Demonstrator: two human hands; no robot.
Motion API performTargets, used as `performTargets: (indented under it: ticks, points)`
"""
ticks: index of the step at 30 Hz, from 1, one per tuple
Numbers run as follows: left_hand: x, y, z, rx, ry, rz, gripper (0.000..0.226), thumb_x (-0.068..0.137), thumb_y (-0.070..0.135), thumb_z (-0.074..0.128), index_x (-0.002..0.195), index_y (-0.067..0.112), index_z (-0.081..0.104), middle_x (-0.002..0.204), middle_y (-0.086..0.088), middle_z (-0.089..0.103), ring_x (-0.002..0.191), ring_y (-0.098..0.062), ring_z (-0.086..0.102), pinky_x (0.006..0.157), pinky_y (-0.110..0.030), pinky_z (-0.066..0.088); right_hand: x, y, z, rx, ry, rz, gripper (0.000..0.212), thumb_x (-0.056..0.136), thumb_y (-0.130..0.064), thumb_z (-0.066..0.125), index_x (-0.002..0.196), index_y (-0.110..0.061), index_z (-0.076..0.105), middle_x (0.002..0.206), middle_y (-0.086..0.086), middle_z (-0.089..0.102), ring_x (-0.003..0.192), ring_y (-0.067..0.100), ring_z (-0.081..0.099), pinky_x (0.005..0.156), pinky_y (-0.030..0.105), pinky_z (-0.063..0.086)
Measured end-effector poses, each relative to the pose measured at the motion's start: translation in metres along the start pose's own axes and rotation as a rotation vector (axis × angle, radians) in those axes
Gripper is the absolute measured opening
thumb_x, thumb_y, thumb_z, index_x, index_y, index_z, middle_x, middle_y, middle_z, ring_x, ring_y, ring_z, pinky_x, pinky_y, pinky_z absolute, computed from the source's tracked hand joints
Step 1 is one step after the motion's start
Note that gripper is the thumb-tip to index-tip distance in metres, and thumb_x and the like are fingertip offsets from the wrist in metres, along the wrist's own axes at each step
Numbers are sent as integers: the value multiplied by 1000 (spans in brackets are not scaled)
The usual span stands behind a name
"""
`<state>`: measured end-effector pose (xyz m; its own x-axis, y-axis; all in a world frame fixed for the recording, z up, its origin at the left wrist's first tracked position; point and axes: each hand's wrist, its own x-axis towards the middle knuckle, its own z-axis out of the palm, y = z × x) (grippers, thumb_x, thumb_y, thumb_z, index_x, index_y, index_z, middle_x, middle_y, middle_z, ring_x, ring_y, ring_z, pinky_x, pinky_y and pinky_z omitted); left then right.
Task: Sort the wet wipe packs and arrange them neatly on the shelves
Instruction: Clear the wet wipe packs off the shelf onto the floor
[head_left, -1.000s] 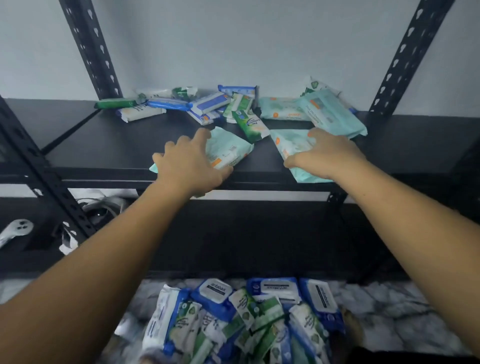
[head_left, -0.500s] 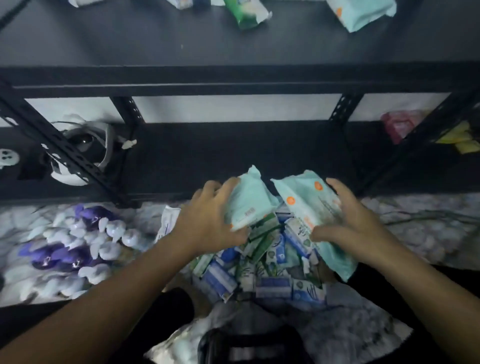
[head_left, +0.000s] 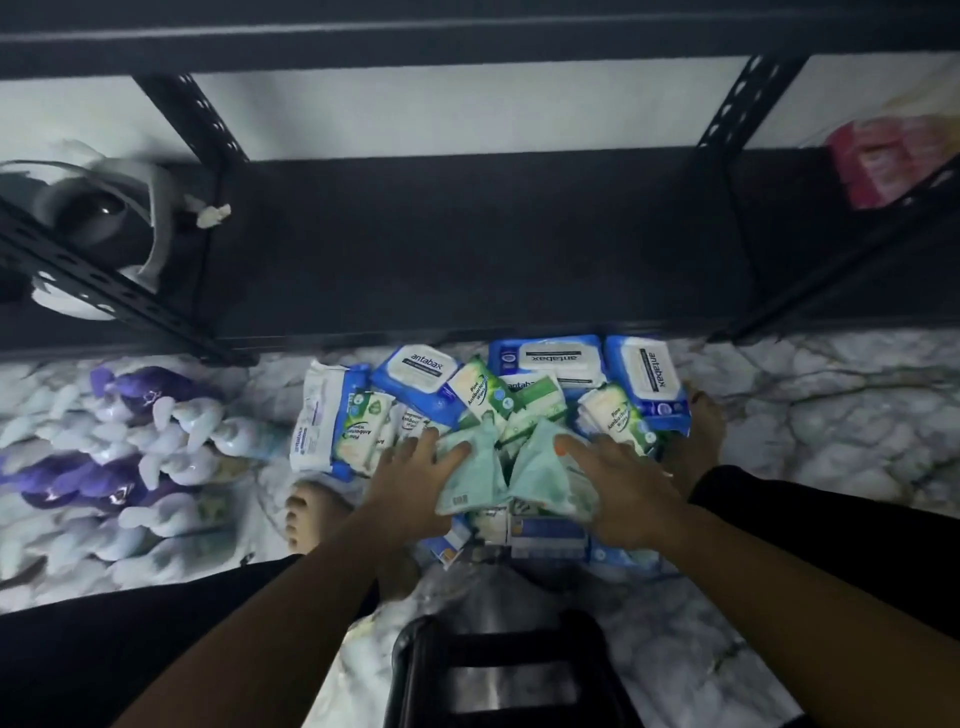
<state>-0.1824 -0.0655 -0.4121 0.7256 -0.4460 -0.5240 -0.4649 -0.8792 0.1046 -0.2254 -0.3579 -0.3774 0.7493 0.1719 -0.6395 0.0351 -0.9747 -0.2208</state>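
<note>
Sorting looks barely begun: left hand (head_left: 410, 480) clasps the left mint pack (head_left: 470, 480), right hand (head_left: 621, 486) clasps the right mint pack (head_left: 545, 475), both just above the mixed pile (head_left: 550, 364) (blue, white and green packs) heaped on the floor (head_left: 831, 415) before the lower shelf (head_left: 467, 244).

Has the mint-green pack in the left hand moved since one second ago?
Yes. The mint-green pack went down: from the upper shelf, past the lower shelf, to the pile of packs on the floor, where the left hand holds it.
</note>
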Motion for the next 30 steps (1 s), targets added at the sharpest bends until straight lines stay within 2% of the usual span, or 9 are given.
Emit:
performTargets:
  ticks: [2, 4, 10, 13, 16, 19, 22, 26, 30]
  points:
    - [3, -7, 16, 33, 3, 8, 105, 58, 53, 77, 145, 40, 20, 141, -12, 36, 125, -35, 46, 101, -52, 44, 4, 2, 5, -84, 14, -26, 106, 55, -75, 31, 154, -44, 8, 151, 7, 24, 133, 34, 36, 104, 46, 36]
    - [5, -13, 28, 95, -15, 28, 106, 55, 50, 82, 144, 38, 26, 142, -15, 39, 125, -37, 47, 99, -54, 45, 7, 5, 13, -139, 74, -57, 108, 53, -70, 29, 156, -41, 14, 153, 11, 25, 138, 37, 33, 108, 50, 31]
    - [14, -6, 44, 167, -45, 23, 103, 64, 49, 88, 145, 40, 26, 151, -20, 37, 134, -46, 41, 105, -62, 39, 23, -2, 59, -266, 37, -44, 113, 51, -51, 80, 152, -38, 32, 148, 19, 42, 133, 42, 45, 101, 60, 39]
    - [14, -3, 48, 157, -70, 1, 103, 68, 52, 85, 146, 39, 20, 156, -21, 33, 138, -48, 37, 108, -65, 35, 25, -8, 72, -263, 38, -11, 114, 47, -51, 84, 150, -36, 37, 145, 21, 48, 128, 43, 52, 97, 62, 42]
    - [16, -3, 48, 124, -35, 5, 98, 79, 59, 74, 150, 35, 11, 161, -20, 18, 147, -46, 22, 115, -65, 25, 22, -5, 75, -257, 37, 10, 116, 57, -60, 77, 155, -43, 19, 156, 19, 36, 139, 43, 40, 104, 65, 32]
    - [13, -2, 39, 79, -14, -8, 97, 83, 69, 62, 154, 30, 8, 164, -15, 14, 151, -43, 13, 119, -62, 20, 16, -4, 57, -239, 61, -38, 101, 72, -58, 62, 155, -44, 6, 159, 10, 19, 146, 36, 22, 109, 58, 24]
    - [10, 5, 12, -26, 75, -38, 84, 86, 64, 58, 152, 28, 20, 158, -8, 28, 147, -33, 25, 117, -53, 30, 16, -7, 24, -82, 168, -18, 87, 80, -55, 55, 153, -38, 10, 147, 4, 30, 138, 29, 31, 107, 49, 33]
    - [4, 21, -52, -175, 269, -29, 54, 90, 50, 50, 137, 24, 42, 135, -3, 49, 125, -28, 48, 93, -45, 50, 7, -13, -30, 300, 393, -65, 62, 85, -45, 57, 141, -19, 51, 123, 9, 61, 112, 32, 60, 89, 44, 51]
    - [-11, 42, -133, -281, 544, 37, 40, 85, 37, 53, 122, 21, 54, 114, -2, 58, 106, -29, 56, 78, -40, 52, -22, -23, -111, 365, 656, -129, 32, 84, -31, 65, 112, -15, 71, 97, 2, 68, 93, 27, 67, 84, 36, 54]
